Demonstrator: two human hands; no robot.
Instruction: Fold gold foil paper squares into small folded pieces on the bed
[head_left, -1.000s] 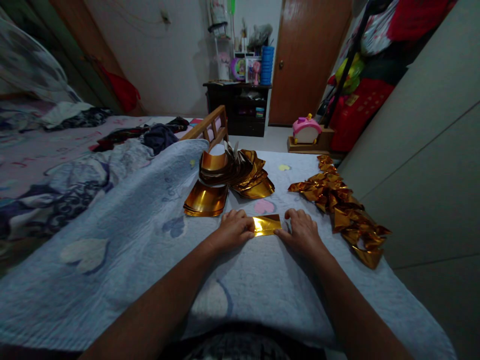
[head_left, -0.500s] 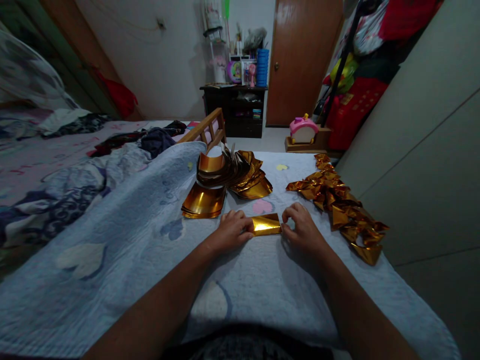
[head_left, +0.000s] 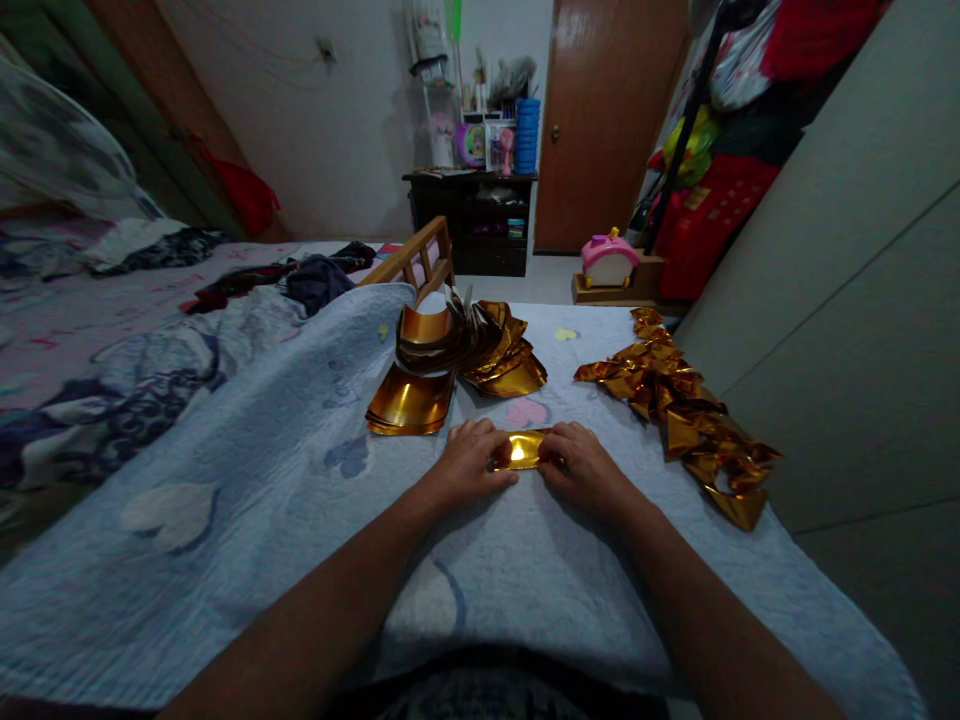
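A folded strip of shiny gold foil paper (head_left: 523,450) spans the gap between my two hands, just above or on the blue blanket. My left hand (head_left: 474,462) grips its left end, thumb toward me and fingers on top. At the other end, my right hand (head_left: 579,464) pinches the strip with curled fingers. Beyond my left hand lie fanned stacks of gold foil sheets (head_left: 409,400), some bent upward. To the right, a row of folded gold foil pieces (head_left: 682,415) runs along the blanket's side.
The blue blanket (head_left: 315,560) with heart patterns covers the surface before me. A wooden rail (head_left: 412,255) stands behind the sheets. Clothes (head_left: 315,283) lie on the bed at left. A pink toy (head_left: 610,262), dark cabinet (head_left: 469,225) and pale panel (head_left: 847,330) are farther out.
My right hand has moved left and closed over the strip's right end. Less of the gold foil shows between my hands. The stacks and folded pieces have stayed put.
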